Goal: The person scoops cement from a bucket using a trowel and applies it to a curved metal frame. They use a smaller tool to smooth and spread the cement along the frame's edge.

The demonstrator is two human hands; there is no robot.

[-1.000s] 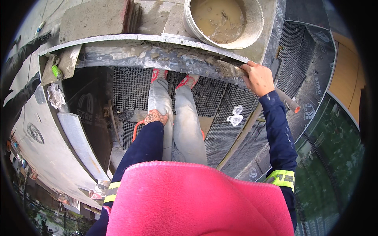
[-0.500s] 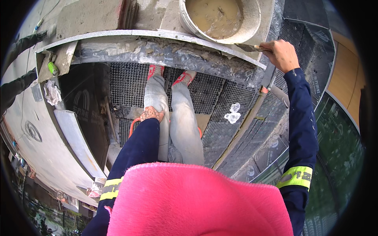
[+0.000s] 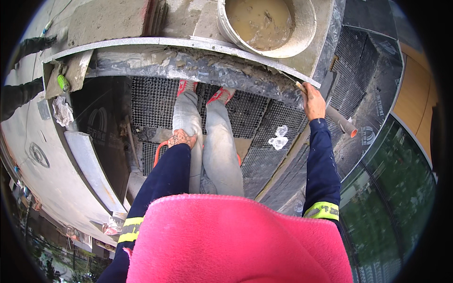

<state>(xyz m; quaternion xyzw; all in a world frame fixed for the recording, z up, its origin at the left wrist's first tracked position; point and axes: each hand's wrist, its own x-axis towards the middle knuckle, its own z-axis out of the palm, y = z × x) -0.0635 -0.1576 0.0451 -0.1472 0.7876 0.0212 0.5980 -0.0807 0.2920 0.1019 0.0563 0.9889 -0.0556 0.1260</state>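
My right hand is closed round the pale handle of a trowel, whose thin blade points up-left into the mortar-smeared band under a pale metal edge strip, near its right end. Just beyond the strip sits a white bucket of muddy water. My tattooed left hand rests open on my left knee, in grey jeans, beside an orange tubular frame. My feet, in red-and-white shoes, are below the band on black dimpled drainage mats.
Another person's dark-clad limbs reach in at the left. A green object lies on a board at the band's left end. A concrete slab is at the back, crumpled plastic on the mats, a pipe and glass panels at right.
My right hand rose rightward toward the bucket with the trowel, then came back down and left to just under the metal strip. My left hand has stayed on the knee.
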